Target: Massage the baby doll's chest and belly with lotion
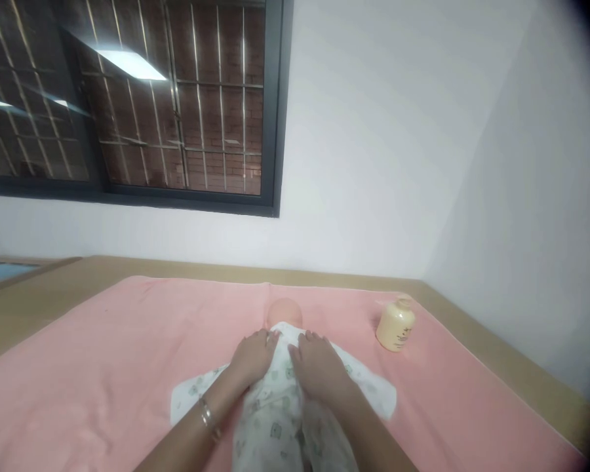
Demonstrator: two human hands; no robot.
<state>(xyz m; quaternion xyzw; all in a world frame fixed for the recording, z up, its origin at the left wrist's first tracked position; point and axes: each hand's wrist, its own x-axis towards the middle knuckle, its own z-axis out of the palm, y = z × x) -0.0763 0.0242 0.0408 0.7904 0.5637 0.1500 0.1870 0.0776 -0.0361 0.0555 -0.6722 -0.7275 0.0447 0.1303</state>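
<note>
A pink cloth [128, 354] covers most of the bench [29, 328], below a window [216, 131]. The doll [275, 393] lies near mid-width, head toward the bench's far edge. Left hand [254, 355] and right hand [320, 368] rest on its upper body, fingers extended, not clenched. A bottle [396, 326] stands near the far right corner.

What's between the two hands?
In the head view, the white printed outfit: its middle fills the gap between the left hand and the right hand.
</note>
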